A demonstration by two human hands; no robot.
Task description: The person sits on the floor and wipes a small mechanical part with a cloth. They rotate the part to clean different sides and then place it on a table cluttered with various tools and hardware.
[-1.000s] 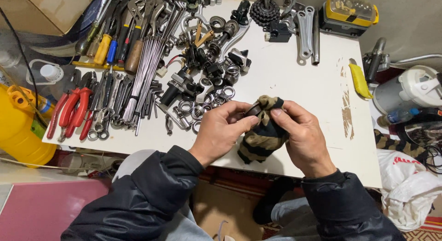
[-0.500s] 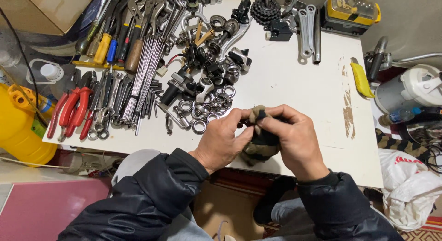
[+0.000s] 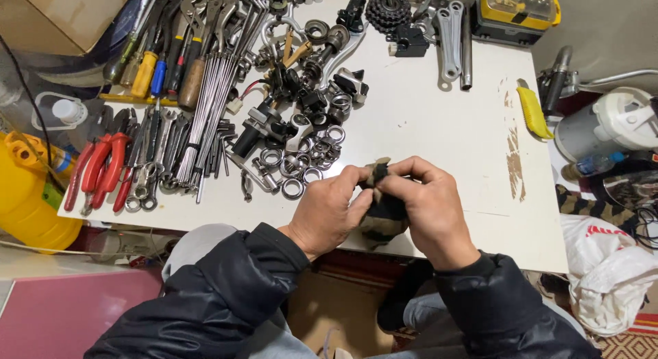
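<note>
Pinching camo rag (image 3: pixel 381 218) with both hands at near edge of white surface (image 3: pixel 439 133). Left hand (image 3: pixel 329 211) closed on rag's left side, thumb and fingers tight on the dark top fold. Right hand (image 3: pixel 428 208) closed over right side, fingertips meeting left's at the top. Versus a second ago: hands drawn closer together, rag more bunched, less of it showing; small dark part seen then now hidden. Ring pile (image 3: pixel 308 163) just beyond left hand, untouched. Red pliers (image 3: pixel 103 167) far left, unchanged.
</note>
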